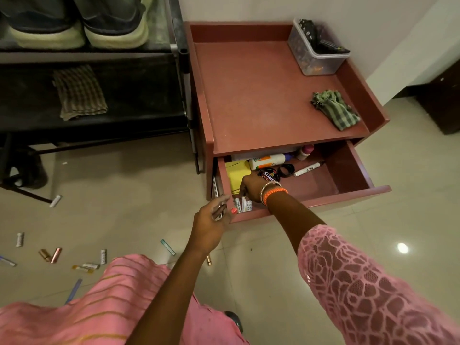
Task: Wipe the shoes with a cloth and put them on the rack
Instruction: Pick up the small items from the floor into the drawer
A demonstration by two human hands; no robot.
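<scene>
Head view looks down on a red cabinet (249,95) with its drawer (348,170) pulled out, and a black rack (99,56) stands just beside it on the left. The shoes (77,23), a dark pair with pale soles, sit side by side on the upper shelf of the rack. On the shelf below them lies a folded checked cloth (79,92). A second cloth, green and crumpled (336,109), lies on the cabinet top near its right edge, and a clear plastic box (316,48) stands in the back right corner.

The right hand (251,186) reaches into the front left part of the drawer. Its fingers are bent down over some small white boxes (242,204) and touch them, but I cannot tell if they grip one. An orange band (275,194) and bangles are on this wrist. The left hand (211,224) is at the front left corner of the drawer, with fingers curled around a thin dark thing; what it is I cannot tell.

Inside the drawer are a yellow paper (235,174), a white bottle (267,161), a round black tin (268,175) and a marker (307,168). Small tubes (103,256) lie scattered on the tiled floor (137,195) at the left.
</scene>
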